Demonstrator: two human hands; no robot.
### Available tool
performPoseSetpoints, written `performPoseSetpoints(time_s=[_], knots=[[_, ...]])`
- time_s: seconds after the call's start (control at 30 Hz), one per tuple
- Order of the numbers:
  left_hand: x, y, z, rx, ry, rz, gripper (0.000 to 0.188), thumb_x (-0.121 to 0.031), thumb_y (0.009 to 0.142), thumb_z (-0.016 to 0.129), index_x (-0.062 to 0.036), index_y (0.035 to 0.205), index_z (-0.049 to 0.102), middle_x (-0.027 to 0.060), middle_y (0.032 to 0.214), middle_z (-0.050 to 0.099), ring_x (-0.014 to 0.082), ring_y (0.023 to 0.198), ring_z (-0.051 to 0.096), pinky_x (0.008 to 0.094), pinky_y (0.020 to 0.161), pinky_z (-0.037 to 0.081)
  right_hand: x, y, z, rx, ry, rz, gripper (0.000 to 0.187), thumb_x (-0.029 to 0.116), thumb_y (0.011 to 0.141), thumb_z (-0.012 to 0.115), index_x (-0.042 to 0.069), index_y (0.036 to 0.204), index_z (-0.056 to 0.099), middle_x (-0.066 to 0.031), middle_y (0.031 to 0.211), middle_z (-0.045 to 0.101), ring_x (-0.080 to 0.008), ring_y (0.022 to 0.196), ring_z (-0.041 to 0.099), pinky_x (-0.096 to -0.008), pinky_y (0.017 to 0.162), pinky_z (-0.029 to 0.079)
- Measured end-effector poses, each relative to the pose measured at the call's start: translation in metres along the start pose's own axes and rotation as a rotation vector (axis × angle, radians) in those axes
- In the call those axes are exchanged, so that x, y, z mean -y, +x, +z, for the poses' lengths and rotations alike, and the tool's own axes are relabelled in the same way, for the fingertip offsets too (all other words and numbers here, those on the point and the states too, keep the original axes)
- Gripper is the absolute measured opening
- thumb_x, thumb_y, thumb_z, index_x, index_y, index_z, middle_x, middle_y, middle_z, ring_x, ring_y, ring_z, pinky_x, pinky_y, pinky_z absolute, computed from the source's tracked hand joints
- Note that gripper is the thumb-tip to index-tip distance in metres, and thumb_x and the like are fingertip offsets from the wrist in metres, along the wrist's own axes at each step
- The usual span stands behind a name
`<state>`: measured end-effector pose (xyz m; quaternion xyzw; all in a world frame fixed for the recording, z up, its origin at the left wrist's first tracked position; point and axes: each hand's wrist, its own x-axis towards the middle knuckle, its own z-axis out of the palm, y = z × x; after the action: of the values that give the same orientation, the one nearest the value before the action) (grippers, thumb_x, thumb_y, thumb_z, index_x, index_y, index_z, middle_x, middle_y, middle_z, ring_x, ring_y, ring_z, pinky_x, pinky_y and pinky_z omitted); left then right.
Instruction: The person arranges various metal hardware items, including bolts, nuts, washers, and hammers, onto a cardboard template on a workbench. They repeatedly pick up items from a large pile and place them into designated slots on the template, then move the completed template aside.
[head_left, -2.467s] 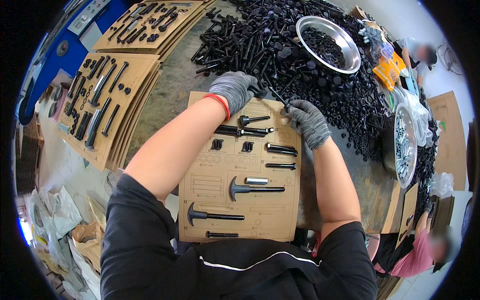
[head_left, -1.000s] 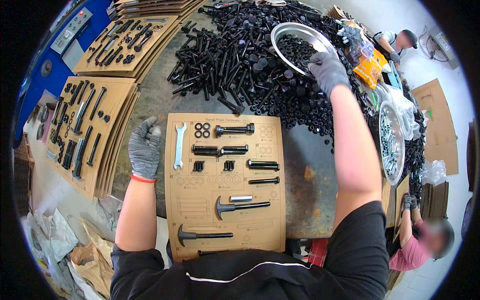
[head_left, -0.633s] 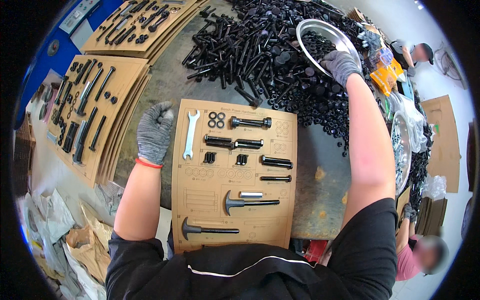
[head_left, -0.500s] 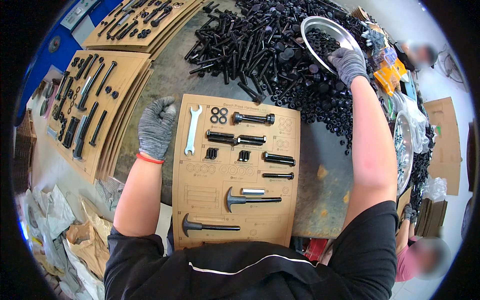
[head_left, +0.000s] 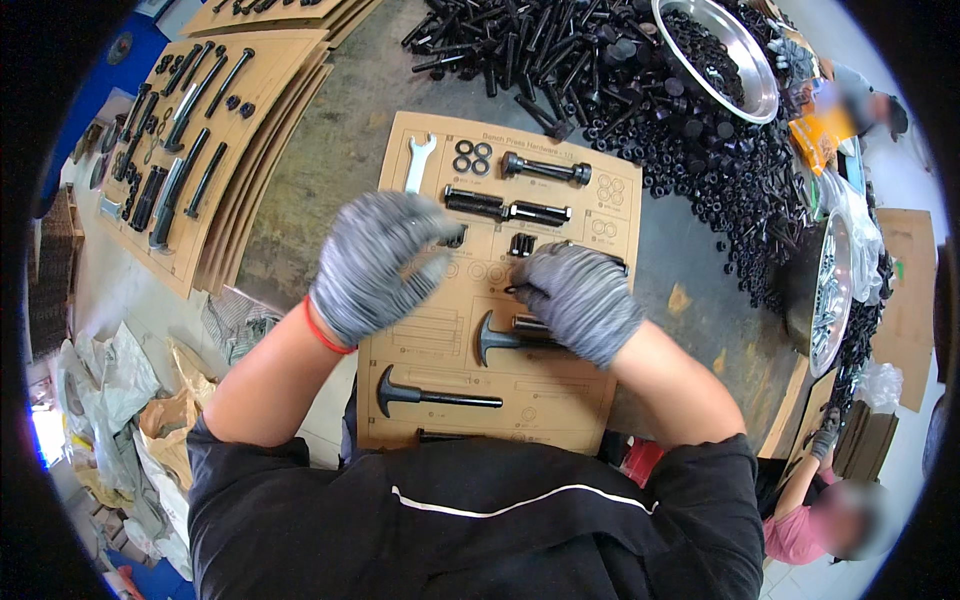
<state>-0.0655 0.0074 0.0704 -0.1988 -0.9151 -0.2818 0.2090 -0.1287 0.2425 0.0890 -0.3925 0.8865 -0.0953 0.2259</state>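
A brown cardboard hardware sheet (head_left: 430,425) with printed outlines lies before me. My left hand (head_left: 375,265), in a grey knit glove, hovers over its left half, slightly blurred, fingers apart and nothing visible in them. My right hand (head_left: 580,300), gloved alike, pinches a small black washer (head_left: 514,290) near the printed circles mid-sheet. Along the top sit a silver wrench (head_left: 420,160), several black washers (head_left: 472,157) and a thick black bolt (head_left: 545,169), with two long bolts (head_left: 507,206) below. Lower down lie two black T-headed pins (head_left: 440,396). My right hand partly covers other bolts.
A big pile of black bolts (head_left: 560,45) spreads across the far table, beside a metal bowl (head_left: 768,98) of small black rings. Another bowl (head_left: 843,290) holds silver parts at right. Filled sheets (head_left: 270,100) are stacked left. A co-worker's gloved hand (head_left: 826,433) shows lower right.
My right hand has come from the metal bowl down to the sheet, bringing a small washer. My left hand has moved from beside the sheet to above it.
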Motion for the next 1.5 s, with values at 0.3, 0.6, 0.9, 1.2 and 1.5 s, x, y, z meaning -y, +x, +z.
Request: performPoseSetpoints(time_s=[0.3,0.6,0.9,1.2,1.5], knots=[[-0.016,-0.017,0.028,0.294,0.047,0.124,0.036,-0.028,0.073,0.072,-0.0162,0.107,0.069,0.0094,0.122,0.059,0.0316,0.117,0.050,0.0453,0.096,0.040,-0.015,-0.031,0.022,-0.465,0.153,0.065,0.025,0.018,0.081,0.069,0.007,0.102,0.065,-0.0146,0.092,0.064,-0.0324,0.085,0.062,-0.0421,0.080,0.050],[-0.018,-0.021,0.033,0.234,0.124,0.093,0.030,-0.025,0.071,0.072,-0.0130,0.099,0.072,0.0111,0.117,0.062,0.0317,0.118,0.052,0.0440,0.100,0.040,0.007,-0.049,0.045,-0.505,-0.094,-0.070,0.035,0.030,0.077,0.071,0.014,0.109,0.069,-0.0175,0.137,0.044,-0.0399,0.129,0.036,-0.0514,0.106,0.029],[-0.016,-0.019,0.030,0.199,0.113,0.056,0.029,-0.021,0.070,0.072,-0.0120,0.097,0.072,0.0123,0.114,0.063,0.0325,0.116,0.053,0.0436,0.100,0.040,0.015,-0.025,0.045,-0.470,0.114,0.047,0.030,0.030,0.084,0.064,0.011,0.108,0.065,-0.0139,0.115,0.055,-0.0312,0.103,0.055,-0.0457,0.092,0.041],[-0.013,-0.021,0.033,0.188,0.105,0.063,0.026,-0.021,0.069,0.073,-0.0122,0.094,0.072,0.0114,0.113,0.063,0.0318,0.117,0.053,0.0430,0.101,0.040,0.020,0.012,0.025,-0.172,-0.050,0.121,0.013,0.017,0.082,0.063,0.006,0.090,0.065,-0.0146,0.083,0.065,-0.0321,0.081,0.064,-0.0427,0.075,0.051],[-0.013,-0.021,0.032,0.187,0.078,0.051,0.026,-0.021,0.072,0.071,-0.0117,0.095,0.072,0.0104,0.114,0.063,0.0305,0.118,0.053,0.0422,0.100,0.040,0.011,-0.015,0.027,-0.429,0.044,-0.026,0.016,0.017,0.077,0.068,0.007,0.090,0.066,-0.0111,0.084,0.063,-0.0305,0.079,0.062,-0.0409,0.074,0.051]])
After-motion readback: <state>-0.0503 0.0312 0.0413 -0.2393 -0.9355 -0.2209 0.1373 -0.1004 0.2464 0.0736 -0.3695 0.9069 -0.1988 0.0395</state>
